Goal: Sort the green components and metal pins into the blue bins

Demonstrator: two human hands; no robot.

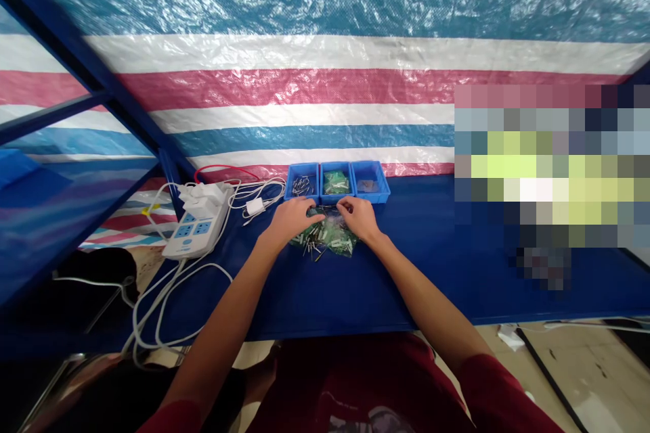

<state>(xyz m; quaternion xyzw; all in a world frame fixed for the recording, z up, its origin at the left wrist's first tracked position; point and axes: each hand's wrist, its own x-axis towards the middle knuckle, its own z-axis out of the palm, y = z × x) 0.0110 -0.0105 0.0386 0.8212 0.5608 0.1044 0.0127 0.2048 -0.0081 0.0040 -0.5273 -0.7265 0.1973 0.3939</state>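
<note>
A loose pile of small green bagged packets (339,241) and slim metal parts (313,243) lies on the blue table between my hands. My left hand (292,222) rests over the pile's left side, its thumb apart from the fingers and nothing visible in it. On the right, the thumb and fingertips of my right hand (360,218) come together above the pile; whatever they hold is too small to make out. Just behind stand three blue bins: the left bin (289,184) has metal parts, the middle bin (335,200) green packets, the right bin (383,193) a small clear bag.
A white power strip (196,233) with plugs and tangled white cables (167,298) occupies the table's left side. Striped plastic sheeting (315,88) hangs behind the table (330,304). A blue frame post (126,118) slants at the left. Pixelation hides the right side.
</note>
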